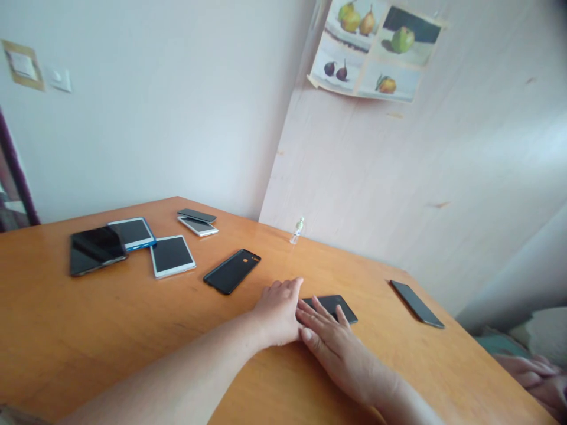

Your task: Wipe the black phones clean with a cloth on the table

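Observation:
A dark smartphone (pixel 334 307) lies flat on the wooden table in front of me, its left part hidden by my hands. My left hand (pixel 279 313) is at the phone's left end, fingers bent and pressed together around that edge; their tips are partly hidden. Over the phone's near side, my right hand (pixel 332 348) lies palm down with fingers stretched, its fingertips against my left hand. Just left of them rests an empty black phone case (pixel 233 271) with a round hole and a camera cutout.
On the left lie a black tablet (pixel 97 249), a blue-edged tablet (pixel 133 232), a white tablet (pixel 172 256), a white phone (pixel 198 225) and a dark phone (pixel 197 215). A small clear bottle (pixel 297 231) stands near the wall. Another dark phone (pixel 416 304) lies right.

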A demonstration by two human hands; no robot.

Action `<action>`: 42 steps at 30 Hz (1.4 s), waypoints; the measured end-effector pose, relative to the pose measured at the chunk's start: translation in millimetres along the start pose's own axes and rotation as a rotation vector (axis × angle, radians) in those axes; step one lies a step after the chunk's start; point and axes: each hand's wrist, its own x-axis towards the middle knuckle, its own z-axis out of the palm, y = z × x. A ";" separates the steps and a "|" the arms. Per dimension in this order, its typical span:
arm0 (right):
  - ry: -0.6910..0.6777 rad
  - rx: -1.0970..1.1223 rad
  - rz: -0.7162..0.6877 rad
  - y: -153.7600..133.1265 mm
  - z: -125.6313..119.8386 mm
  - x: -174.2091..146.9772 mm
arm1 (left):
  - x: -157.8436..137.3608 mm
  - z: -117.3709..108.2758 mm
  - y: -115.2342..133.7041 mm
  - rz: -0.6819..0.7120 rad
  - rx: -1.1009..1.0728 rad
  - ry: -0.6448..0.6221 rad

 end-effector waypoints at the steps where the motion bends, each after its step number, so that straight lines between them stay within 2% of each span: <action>1: 0.008 -0.024 0.035 2.9 -0.8 -0.1 | 0.1 0.0 -0.3 0.000 0.002 -0.003; 6: 0.133 -0.234 0.421 47.7 -7.6 1.1 | 0.3 -1.8 0.6 0.009 0.024 -0.017; 8: 0.151 -0.266 0.473 53.4 -9.5 -0.3 | 0.2 -2.8 1.6 0.016 0.031 -0.018; 10: 0.119 -0.241 0.393 43.3 -10.0 -3.4 | -0.1 -3.5 2.4 0.023 0.035 -0.015; 14: -0.044 -0.081 0.071 4.6 -9.0 -12.8 | -0.4 -3.9 2.7 0.041 0.033 -0.005; 16: -0.091 -0.038 0.028 -1.9 -9.4 -15.8 | -0.3 -3.9 2.1 0.044 0.033 -0.007; 18: -0.060 -0.066 0.123 6.8 -10.4 -15.7 | 0.1 -4.1 1.5 0.040 0.032 -0.020; 21: 0.061 -0.190 0.359 34.8 -12.3 -12.2 | 0.8 -5.1 1.6 0.041 0.034 -0.037; 23: 0.111 -0.253 0.446 47.5 -13.5 -10.6 | 1.1 -5.9 2.1 0.046 0.038 -0.037; 25: 0.102 -0.260 0.423 46.0 -14.4 -11.1 | 1.2 -6.5 2.7 0.047 0.042 -0.035; 30: -0.087 -0.076 0.091 3.5 -14.7 -20.9 | 0.6 -4.7 1.5 0.052 0.058 -0.023; 32: -0.121 -0.039 0.032 -5.1 -14.6 -24.6 | 0.5 -3.6 0.3 0.064 0.060 -0.005; 34: -0.099 -0.072 0.073 -0.7 -15.0 -26.1 | 0.7 -3.6 -0.4 0.066 0.057 -0.004; 39: 0.067 -0.281 0.377 33.9 -19.7 -24.6 | 1.2 -7.3 0.6 0.052 0.058 -0.042; 42: 0.060 -0.302 0.411 33.2 -21.6 -24.4 | 0.9 -7.3 0.9 0.052 0.061 -0.044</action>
